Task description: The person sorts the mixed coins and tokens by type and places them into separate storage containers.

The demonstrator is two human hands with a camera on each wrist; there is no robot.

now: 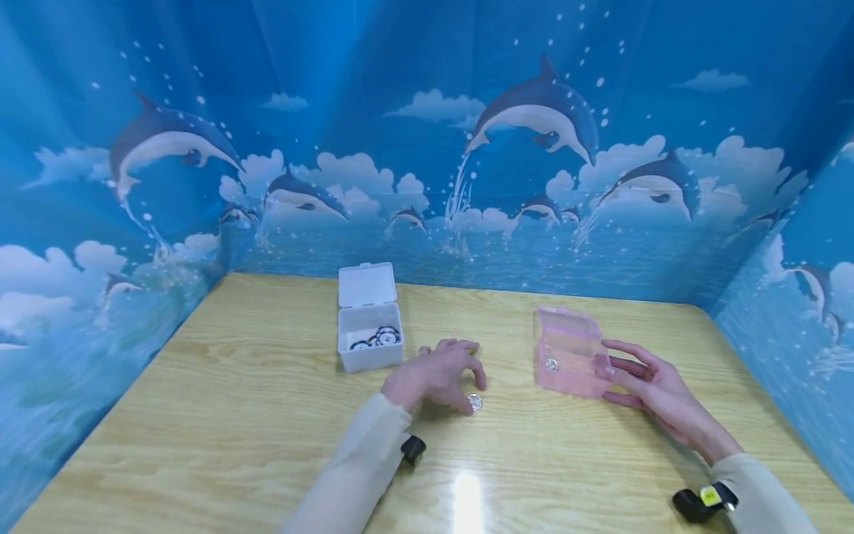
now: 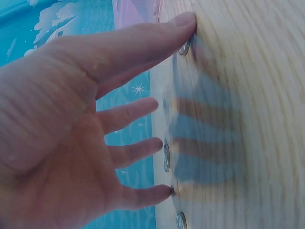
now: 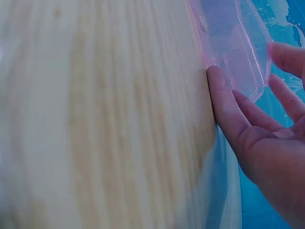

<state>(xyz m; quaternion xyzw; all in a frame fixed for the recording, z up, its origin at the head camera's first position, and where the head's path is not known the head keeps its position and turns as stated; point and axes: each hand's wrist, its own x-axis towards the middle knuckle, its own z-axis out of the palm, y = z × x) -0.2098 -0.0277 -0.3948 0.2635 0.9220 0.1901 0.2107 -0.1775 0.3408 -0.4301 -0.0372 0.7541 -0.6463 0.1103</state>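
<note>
My left hand (image 1: 437, 374) reaches palm down over the table, fingers spread and loosely bent. Its thumb tip lies at a silver coin (image 1: 474, 402); whether it grips the coin cannot be told. Two more coins stand out in the left wrist view, one coin (image 2: 166, 157) near the fingertips and another coin (image 2: 181, 221) at the bottom edge; in the head view the hand hides them. My right hand (image 1: 657, 389) holds the right end of a translucent pink plastic box (image 1: 574, 382), its fingers and thumb against the walls. Inside that box lies a silver coin (image 1: 551, 363).
A white plastic box (image 1: 370, 360) with its lid (image 1: 367, 285) raised stands behind my left hand, holding several black-and-white round chips (image 1: 385, 336). The wooden table (image 1: 220, 415) ends at a blue dolphin-printed curtain (image 1: 427, 133) at the back and sides.
</note>
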